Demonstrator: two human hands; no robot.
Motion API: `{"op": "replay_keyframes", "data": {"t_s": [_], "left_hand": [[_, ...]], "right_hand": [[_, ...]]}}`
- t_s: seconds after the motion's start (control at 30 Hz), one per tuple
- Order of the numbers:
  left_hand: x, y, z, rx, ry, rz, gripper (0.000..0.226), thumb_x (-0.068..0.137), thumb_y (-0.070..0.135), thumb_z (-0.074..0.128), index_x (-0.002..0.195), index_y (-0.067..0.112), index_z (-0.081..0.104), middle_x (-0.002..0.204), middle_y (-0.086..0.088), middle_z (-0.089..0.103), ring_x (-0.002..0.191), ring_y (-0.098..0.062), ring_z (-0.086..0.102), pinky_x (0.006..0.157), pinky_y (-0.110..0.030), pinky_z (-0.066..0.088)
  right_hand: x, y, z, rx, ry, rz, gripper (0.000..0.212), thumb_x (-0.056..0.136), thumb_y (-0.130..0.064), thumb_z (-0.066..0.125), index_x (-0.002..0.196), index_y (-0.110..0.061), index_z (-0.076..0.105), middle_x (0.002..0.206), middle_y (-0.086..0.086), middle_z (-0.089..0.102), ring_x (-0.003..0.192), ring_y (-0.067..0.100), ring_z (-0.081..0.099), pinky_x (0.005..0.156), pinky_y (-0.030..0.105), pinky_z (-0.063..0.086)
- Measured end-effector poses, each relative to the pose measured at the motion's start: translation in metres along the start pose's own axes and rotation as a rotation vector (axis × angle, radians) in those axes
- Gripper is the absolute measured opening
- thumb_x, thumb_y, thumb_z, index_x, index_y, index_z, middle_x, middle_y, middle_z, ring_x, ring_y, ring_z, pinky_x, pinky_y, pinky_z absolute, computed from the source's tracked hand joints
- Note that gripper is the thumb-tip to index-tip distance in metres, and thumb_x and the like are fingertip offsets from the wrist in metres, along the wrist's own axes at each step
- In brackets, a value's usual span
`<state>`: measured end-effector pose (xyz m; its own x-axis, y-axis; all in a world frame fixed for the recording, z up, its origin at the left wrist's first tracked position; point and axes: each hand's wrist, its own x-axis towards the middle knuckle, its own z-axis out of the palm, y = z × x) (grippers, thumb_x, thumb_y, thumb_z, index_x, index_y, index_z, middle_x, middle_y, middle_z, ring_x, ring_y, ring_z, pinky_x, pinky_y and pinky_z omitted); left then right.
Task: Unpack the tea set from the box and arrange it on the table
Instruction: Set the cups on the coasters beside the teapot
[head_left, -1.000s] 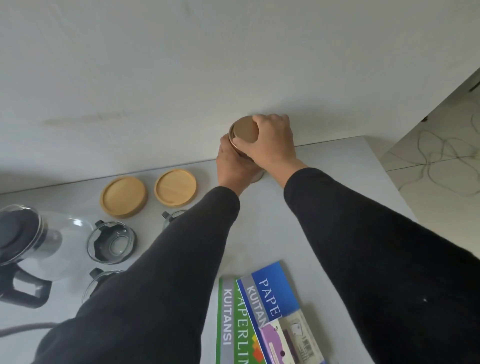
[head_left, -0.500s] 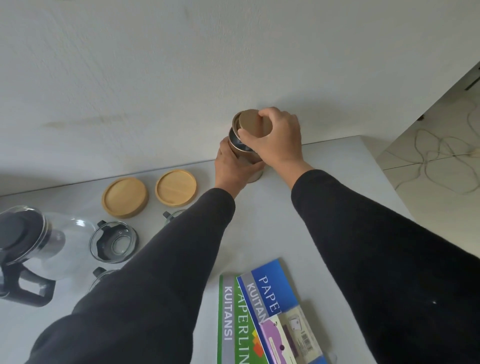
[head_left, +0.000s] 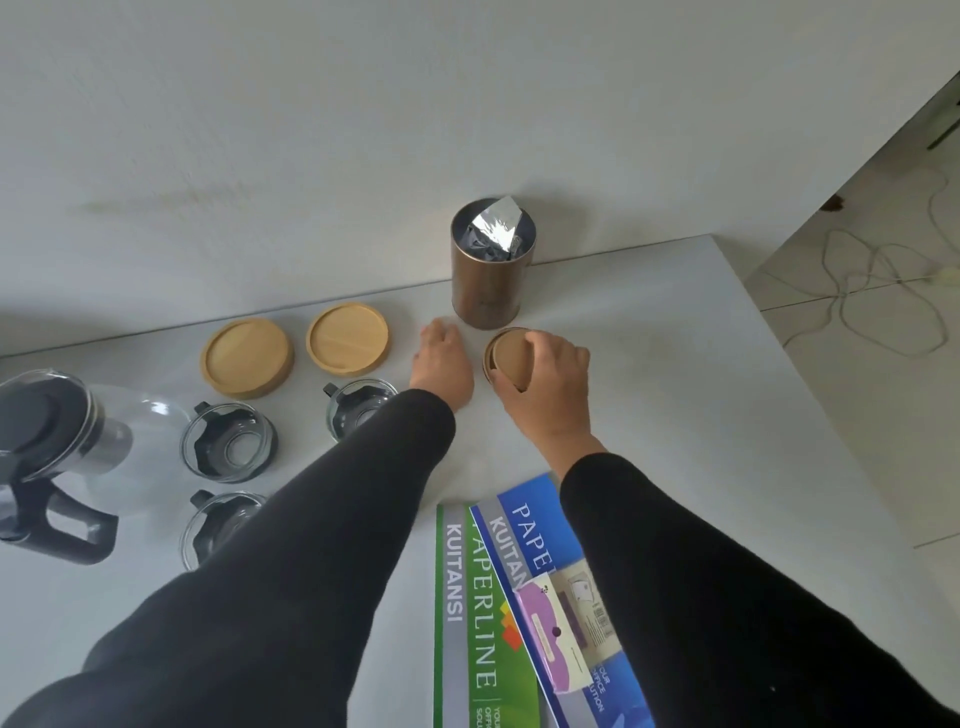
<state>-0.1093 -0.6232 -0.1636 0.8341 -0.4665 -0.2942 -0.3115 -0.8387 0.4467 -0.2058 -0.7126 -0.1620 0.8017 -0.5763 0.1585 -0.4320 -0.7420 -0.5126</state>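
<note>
A brown tea canister (head_left: 487, 283) stands upright by the wall, its top off and a silver foil bag (head_left: 497, 228) poking out. My right hand (head_left: 550, 387) grips the canister's brown lid (head_left: 506, 358) just in front of the canister, low over the table. My left hand (head_left: 441, 366) rests beside it, holding nothing, fingers loosely curled. Two wooden coasters (head_left: 248, 357) (head_left: 347, 339) lie to the left. Three glass cups (head_left: 228, 441) (head_left: 358, 408) (head_left: 215, 525) and a glass teapot (head_left: 62, 447) with a black handle stand at the left.
Receipt books (head_left: 498, 597) in green and blue lie at the near edge between my sleeves. The white table (head_left: 675, 389) ends at the right, with floor and a loose cable (head_left: 872, 291) beyond. A white wall runs along the back.
My right hand lifted the lid off the canister and brought it down in front. My left hand let go of the canister and drew back. The foil bag now shows.
</note>
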Motion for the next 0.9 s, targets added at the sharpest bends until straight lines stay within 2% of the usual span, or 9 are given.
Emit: {"op": "replay_keyframes", "data": {"t_s": [0.2, 0.43, 0.57, 0.8, 0.9], "left_hand": [[0.003, -0.003, 0.003, 0.042, 0.026, 0.021, 0.052, 0.082, -0.009, 0.046, 0.133, 0.002, 0.04, 0.14, -0.013, 0.03, 0.133, -0.029, 0.031, 0.104, -0.037, 0.038], [-0.002, 0.001, -0.002, 0.02, -0.003, 0.01, 0.055, 0.082, -0.009, 0.045, 0.135, 0.003, 0.038, 0.142, -0.012, 0.029, 0.13, -0.029, 0.035, 0.104, -0.036, 0.038], [-0.008, 0.007, -0.019, -0.055, -0.027, -0.07, 0.049, 0.093, 0.003, 0.047, 0.141, 0.004, 0.037, 0.147, -0.013, 0.033, 0.133, -0.028, 0.039, 0.107, -0.032, 0.034], [-0.07, 0.016, -0.048, -0.33, 0.215, -0.051, 0.051, 0.098, 0.001, 0.04, 0.147, 0.005, 0.029, 0.152, -0.009, 0.027, 0.139, -0.022, 0.031, 0.11, -0.024, 0.026], [-0.105, 0.013, -0.068, -0.492, 0.34, -0.102, 0.049, 0.098, 0.001, 0.036, 0.146, 0.006, 0.03, 0.151, -0.007, 0.027, 0.137, -0.021, 0.035, 0.107, -0.022, 0.029]], "right_hand": [[0.007, 0.001, 0.012, -0.119, -0.088, -0.001, 0.061, 0.079, -0.042, 0.069, 0.127, -0.01, 0.048, 0.123, 0.012, 0.055, 0.111, 0.031, 0.046, 0.092, 0.032, 0.035], [0.01, 0.004, 0.01, -0.128, -0.161, 0.014, 0.068, 0.082, -0.042, 0.068, 0.135, -0.009, 0.042, 0.131, 0.012, 0.049, 0.117, 0.031, 0.04, 0.094, 0.034, 0.036], [0.006, -0.001, -0.001, -0.195, -0.197, 0.016, 0.077, 0.081, -0.052, 0.064, 0.141, -0.015, 0.034, 0.142, 0.014, 0.039, 0.127, 0.032, 0.034, 0.099, 0.039, 0.037], [-0.013, -0.036, -0.038, -0.173, -0.137, 0.036, 0.068, 0.086, -0.048, 0.059, 0.139, -0.013, 0.035, 0.141, 0.015, 0.038, 0.128, 0.033, 0.032, 0.098, 0.043, 0.036], [-0.029, -0.058, -0.057, -0.14, -0.099, 0.012, 0.065, 0.087, -0.045, 0.058, 0.139, -0.013, 0.035, 0.139, 0.015, 0.039, 0.128, 0.033, 0.032, 0.098, 0.043, 0.035]]}}
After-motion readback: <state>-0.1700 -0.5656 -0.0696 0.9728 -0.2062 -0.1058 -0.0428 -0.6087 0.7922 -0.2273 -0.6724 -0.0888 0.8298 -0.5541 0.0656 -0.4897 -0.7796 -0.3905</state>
